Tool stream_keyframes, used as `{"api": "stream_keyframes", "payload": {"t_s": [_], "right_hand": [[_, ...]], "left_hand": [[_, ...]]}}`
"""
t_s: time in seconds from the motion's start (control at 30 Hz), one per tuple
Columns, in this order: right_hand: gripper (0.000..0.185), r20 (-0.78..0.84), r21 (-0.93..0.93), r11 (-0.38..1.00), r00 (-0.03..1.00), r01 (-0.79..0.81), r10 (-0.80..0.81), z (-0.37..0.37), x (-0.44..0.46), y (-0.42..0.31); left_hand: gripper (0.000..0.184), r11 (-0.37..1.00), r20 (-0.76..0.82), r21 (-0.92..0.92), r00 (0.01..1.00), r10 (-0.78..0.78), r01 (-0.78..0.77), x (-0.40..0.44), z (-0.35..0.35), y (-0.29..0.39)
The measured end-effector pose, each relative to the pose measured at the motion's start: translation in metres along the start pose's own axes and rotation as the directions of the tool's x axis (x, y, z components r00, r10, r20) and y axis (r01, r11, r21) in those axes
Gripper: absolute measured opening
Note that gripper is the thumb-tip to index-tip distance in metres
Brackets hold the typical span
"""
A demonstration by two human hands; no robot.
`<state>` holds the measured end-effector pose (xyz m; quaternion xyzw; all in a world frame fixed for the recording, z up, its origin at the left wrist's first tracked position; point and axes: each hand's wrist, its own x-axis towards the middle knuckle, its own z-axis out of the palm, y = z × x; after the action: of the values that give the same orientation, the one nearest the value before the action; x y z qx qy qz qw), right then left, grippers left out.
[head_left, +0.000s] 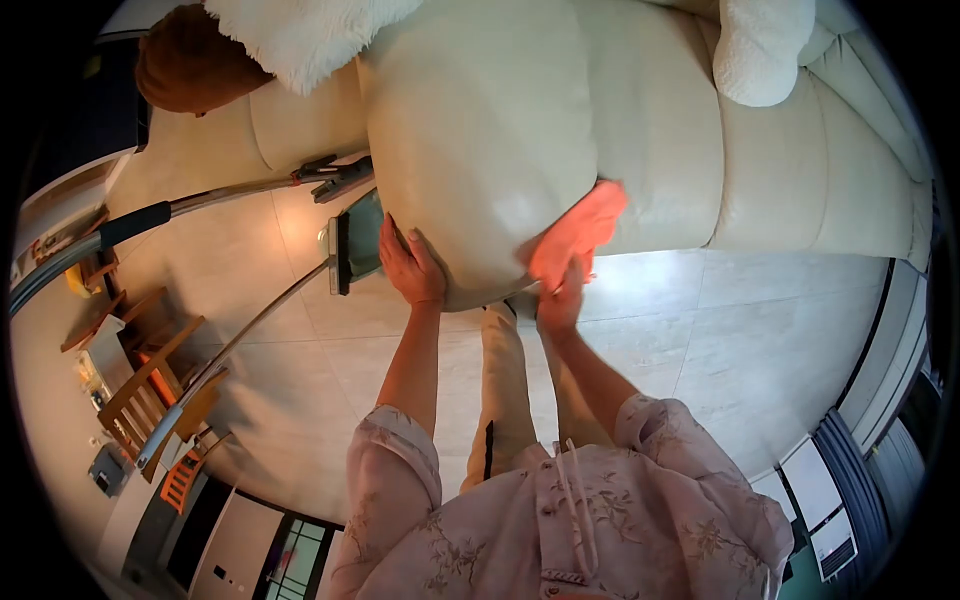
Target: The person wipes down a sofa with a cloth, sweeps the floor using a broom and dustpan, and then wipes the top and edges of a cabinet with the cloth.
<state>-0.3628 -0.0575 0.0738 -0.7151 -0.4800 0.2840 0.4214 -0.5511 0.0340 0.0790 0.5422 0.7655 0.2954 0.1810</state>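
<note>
Pale tiled floor [780, 310] is spreading around one cream sofa [660, 130], whose large, bulging seat section [480, 140] is jutting out toward the person. One orange cloth [580, 235] is lying against the right front corner of that section, partly overlapping its edge. The right hand [563, 300] is gripping the near end of the cloth, its fingers closing around the fabric. The left hand [410, 268] is pressing on the section's left side near the front corner, fingers stretching out straight and holding nothing. Two long poles are slanting in from the left: the upper pole [230, 195] is ending in a dark head beside the section's left edge, and the lower pole [265, 325] is meeting a flat head just beside the left hand. Two white fluffy things are resting along the sofa's far edge, one toward the left [310, 40] and one toward the right [765, 50]; one brown thing [195, 60] is sitting near the far left corner.
</note>
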Motion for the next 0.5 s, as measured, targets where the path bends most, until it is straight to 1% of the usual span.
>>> {"api": "stream_keyframes", "payload": {"t_s": [0.03, 0.07, 0.1, 0.13, 0.17, 0.23, 0.27, 0.37, 0.4, 0.47, 0.5], "right_hand": [[0.028, 0.051, 0.071, 0.997, 0.999, 0.016, -0.020, 0.005, -0.011, -0.005], [0.028, 0.047, 0.074, 0.997, 0.999, 0.022, -0.025, 0.006, -0.022, -0.009], [0.026, 0.177, -0.127, 0.972, 0.968, 0.199, -0.175, 0.006, -0.031, -0.016], [0.024, 0.329, -0.293, 0.875, 0.900, 0.386, -0.286, 0.007, -0.033, -0.018], [0.024, 0.323, -0.288, 0.875, 0.900, 0.389, -0.294, 0.004, -0.028, -0.014], [0.023, 0.465, -0.234, 0.853, 0.824, 0.467, -0.324, -0.009, -0.015, -0.001], [0.023, 0.460, -0.227, 0.853, 0.824, 0.470, -0.331, -0.013, -0.010, 0.005], [0.026, 0.483, -0.343, 0.818, 0.834, 0.461, -0.267, -0.026, 0.001, 0.018], [0.026, 0.486, -0.342, 0.815, 0.830, 0.468, -0.273, -0.028, 0.003, 0.020], [0.028, 0.341, -0.407, 0.854, 0.921, 0.325, -0.188, -0.030, 0.010, 0.022], [0.027, 0.270, -0.420, 0.879, 0.956, 0.224, -0.115, -0.027, 0.016, 0.023]], "left_hand": [[0.054, 1.000, 0.000, -0.018, 1.000, -0.009, 0.009, 0.000, 0.000, 0.001], [0.052, 0.999, -0.001, -0.037, 1.000, -0.016, 0.016, 0.001, 0.000, 0.002], [0.052, 0.999, -0.006, -0.039, 1.000, -0.009, 0.009, 0.001, 0.000, 0.003], [0.052, 0.999, 0.006, -0.046, 1.000, -0.003, 0.003, 0.001, -0.001, 0.004], [0.052, 0.999, 0.018, -0.051, 1.000, 0.004, -0.003, 0.001, -0.002, 0.003], [0.052, 1.000, 0.004, -0.024, 1.000, 0.009, -0.009, -0.001, 0.000, -0.001], [0.052, 1.000, -0.006, -0.003, 1.000, 0.006, -0.006, 0.000, 0.002, -0.004], [0.052, 1.000, -0.017, 0.017, 1.000, 0.004, -0.004, 0.000, 0.002, -0.004], [0.052, 1.000, -0.023, 0.013, 1.000, 0.002, -0.001, -0.001, 0.003, -0.004], [0.052, 0.998, -0.019, 0.064, 1.000, 0.009, -0.007, 0.000, 0.003, -0.004], [0.052, 0.998, -0.024, 0.061, 1.000, 0.010, -0.009, 0.001, 0.003, -0.003]]}}
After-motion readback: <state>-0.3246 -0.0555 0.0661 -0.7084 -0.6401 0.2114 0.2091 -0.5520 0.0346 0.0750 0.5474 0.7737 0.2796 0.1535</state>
